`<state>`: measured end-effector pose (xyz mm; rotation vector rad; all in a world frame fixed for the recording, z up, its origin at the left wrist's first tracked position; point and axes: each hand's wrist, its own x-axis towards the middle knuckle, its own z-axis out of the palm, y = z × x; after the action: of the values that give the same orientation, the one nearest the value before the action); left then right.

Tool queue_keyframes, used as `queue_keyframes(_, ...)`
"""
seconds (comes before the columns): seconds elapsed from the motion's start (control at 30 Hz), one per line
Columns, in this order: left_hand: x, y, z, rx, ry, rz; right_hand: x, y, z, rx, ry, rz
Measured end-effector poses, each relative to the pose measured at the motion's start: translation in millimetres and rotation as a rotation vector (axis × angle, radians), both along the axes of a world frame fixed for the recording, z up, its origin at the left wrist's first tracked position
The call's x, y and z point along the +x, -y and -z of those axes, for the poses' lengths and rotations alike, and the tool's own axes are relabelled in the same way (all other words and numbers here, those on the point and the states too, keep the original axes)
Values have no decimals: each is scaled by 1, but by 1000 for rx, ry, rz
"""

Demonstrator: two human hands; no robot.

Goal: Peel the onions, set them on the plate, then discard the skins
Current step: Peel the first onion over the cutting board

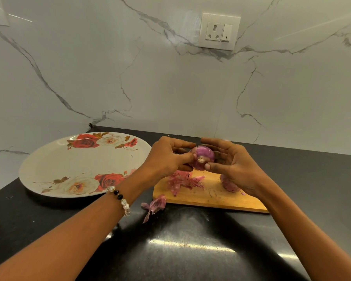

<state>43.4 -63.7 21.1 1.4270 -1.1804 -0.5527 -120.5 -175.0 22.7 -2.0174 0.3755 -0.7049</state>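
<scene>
Your left hand (168, 157) and right hand (229, 161) grip 1 mostly peeled round purple onion (204, 157) | floral white plate (49, 165) at 9 o'clock holds 0 | papery pink skins (182, 182) undiscarded on wooden board (211, 196)

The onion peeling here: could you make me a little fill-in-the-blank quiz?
1. Both hands hold a ___ onion above the wooden board.
2. The flowered plate holds ___ onions.
3. One loose skin lies on the ___ counter.
4. A beaded bracelet is on the ___ wrist.

Answers: purple; no; black; left
</scene>
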Motion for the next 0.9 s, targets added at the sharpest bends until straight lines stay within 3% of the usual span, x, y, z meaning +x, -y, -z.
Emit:
queue_keyframes(0.3, 5, 2, 1, 36, 14, -45, 0, 1, -1, -30, -51, 76)
queue_keyframes(0.5, 7, 4, 4, 35, 415, -242, 0, 1, -1, -31, -30, 102)
queue_keyframes(0.67, 0, 3, -2, -69, 384, -210, 1, 1, 0, -36, -16, 94)
queue_keyframes(0.9, -3, 2, 1, -66, 335, -130, 3, -3, 0, -84, -58, 83)
